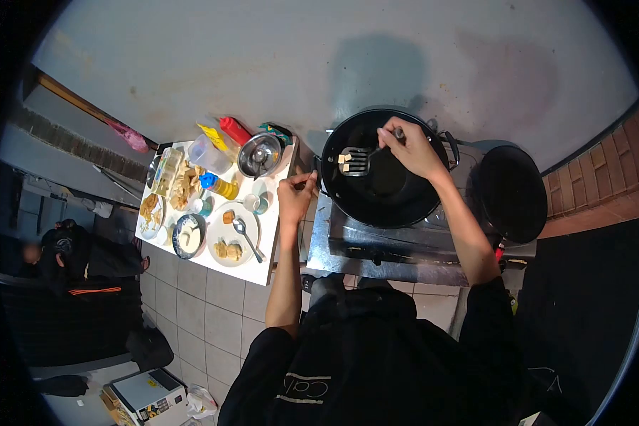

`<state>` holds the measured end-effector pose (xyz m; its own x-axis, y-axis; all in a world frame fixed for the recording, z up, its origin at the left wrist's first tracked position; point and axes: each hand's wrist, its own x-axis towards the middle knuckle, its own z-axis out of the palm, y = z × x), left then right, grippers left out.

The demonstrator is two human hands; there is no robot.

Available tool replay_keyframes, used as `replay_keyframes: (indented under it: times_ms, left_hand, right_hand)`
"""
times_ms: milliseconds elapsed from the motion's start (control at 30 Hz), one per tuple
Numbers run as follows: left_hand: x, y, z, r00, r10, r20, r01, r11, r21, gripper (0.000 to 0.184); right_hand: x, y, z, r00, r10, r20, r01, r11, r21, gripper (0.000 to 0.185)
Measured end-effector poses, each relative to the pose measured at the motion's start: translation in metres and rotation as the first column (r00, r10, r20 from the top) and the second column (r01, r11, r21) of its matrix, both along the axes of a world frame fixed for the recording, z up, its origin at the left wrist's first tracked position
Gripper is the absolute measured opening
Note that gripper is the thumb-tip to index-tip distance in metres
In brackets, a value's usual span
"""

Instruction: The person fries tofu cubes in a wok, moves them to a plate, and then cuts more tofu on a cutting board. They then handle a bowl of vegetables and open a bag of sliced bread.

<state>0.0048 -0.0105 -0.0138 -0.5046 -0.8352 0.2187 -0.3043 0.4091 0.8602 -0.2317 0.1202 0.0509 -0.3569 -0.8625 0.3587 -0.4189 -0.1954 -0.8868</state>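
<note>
My right hand (410,150) is closed around the handle of a slotted spatula (360,162), held over the left part of a large black wok (387,206). Small pale yellowish cubes (344,159) lie at the spatula's front edge; their kind is unclear. My left hand (296,197) is at the wok's left side, fingers pinched at its small side handle (317,170). The wok rests on a metal stove (376,241). Just left of my left hand, a white table (259,273) bears a plate (224,221) with pale food pieces and a spoon (243,231).
A black frying pan (511,192) sits right of the wok, handle toward me. On the table are a steel bowl (260,150), a yellow bottle with blue cap (220,186), a red bottle (234,130) and a small dark bowl (189,248). Another person (78,252) is far left.
</note>
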Motion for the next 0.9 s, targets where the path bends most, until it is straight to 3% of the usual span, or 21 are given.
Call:
replay_keyframes:
  times_ms: [167, 300, 500, 600, 833, 900]
  left_hand:
    - [0.0, 0.0, 0.001, 1.0, 0.01, 0.006, -0.01, 1.0, 0.021, 0.024]
    - [-0.001, 0.003, 0.006, 1.0, 0.02, 0.004, -0.02, 0.999, 0.026, 0.024]
    - [-0.001, 0.003, 0.009, 1.0, 0.014, 0.016, -0.013, 1.0, -0.007, 0.024]
    - [0.0, 0.005, 0.016, 0.997, 0.009, 0.074, -0.017, 0.995, 0.103, 0.023]
    - [0.0, 0.002, 0.009, 1.0, 0.006, 0.029, -0.007, 0.999, 0.049, 0.023]
    - [0.001, 0.002, 0.009, 0.999, 0.02, 0.034, -0.021, 0.999, 0.031, 0.023]
  right_hand:
    - [0.009, -0.015, 0.027, 0.992, 0.035, -0.119, -0.023, 0.995, 0.101, 0.025]
    - [0.015, -0.036, 0.025, 0.984, 0.08, -0.159, -0.081, 0.997, 0.0, 0.023]
    - [0.03, -0.048, 0.032, 0.968, 0.085, -0.235, -0.08, 0.996, 0.03, 0.022]
    - [0.037, -0.051, 0.035, 0.945, 0.077, -0.318, -0.069, 0.997, 0.036, 0.022]
    - [0.043, -0.048, 0.041, 0.94, 0.073, -0.334, -0.046, 0.995, 0.087, 0.022]
    - [0.038, -0.047, 0.035, 0.965, 0.058, -0.255, -0.038, 0.996, 0.082, 0.02]
